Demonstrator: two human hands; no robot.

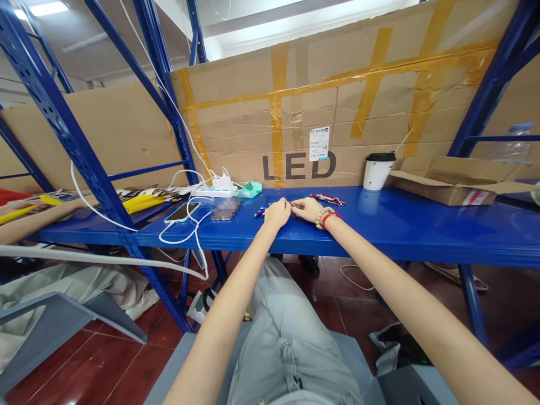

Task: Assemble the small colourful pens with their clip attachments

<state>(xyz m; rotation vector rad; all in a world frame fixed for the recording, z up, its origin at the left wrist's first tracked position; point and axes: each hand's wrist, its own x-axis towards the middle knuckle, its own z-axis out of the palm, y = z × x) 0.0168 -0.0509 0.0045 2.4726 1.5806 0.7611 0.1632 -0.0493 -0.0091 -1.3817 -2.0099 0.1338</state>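
Close together over the blue tabletop (295, 233), my left hand (278, 212) and my right hand (307, 210) almost meet at the fingertips. Both are closed, the left with its fingers curled in. A thin, small item seems to be between them, too hidden to name. Beside my left hand lie blue-purple pens (259, 213), partly covered by it. Just beyond my right hand are red pens (327, 199), lying on the table. Beads and a red band (327, 218) circle my right wrist.
Left of my hands lie a phone (183, 212), a power strip (219, 190) with white cables, and a green packet (250, 189). A lidded paper cup (377, 173) and an open cardboard box (455, 183) stand right. Another person's arm (59, 218) reaches in beyond the blue post (105, 191).
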